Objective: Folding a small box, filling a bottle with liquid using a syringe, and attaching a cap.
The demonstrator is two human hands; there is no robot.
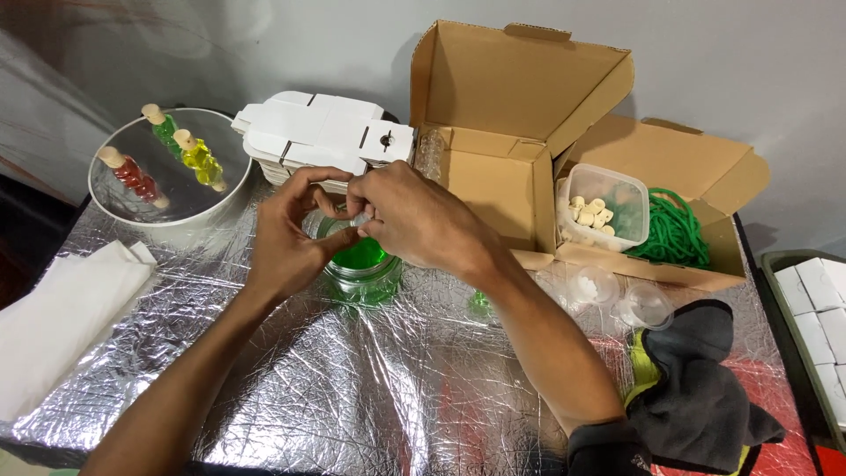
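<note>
- My right hand (414, 216) and left hand (295, 229) meet, fingertips pinched on a tiny clear vial (359, 220), just over the jar of green liquid (361, 269).
- I judge the vial light, slick and breakable; best held by its sides.
- Beyond: foil-covered table (352, 388), flat white cartons (322, 137), open cardboard box (511, 132).

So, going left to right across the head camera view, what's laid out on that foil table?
White cloth → round dish of little coloured bottles → jar of green liquid → open cardboard box → tub of corks → green cord → white boxes.
</note>
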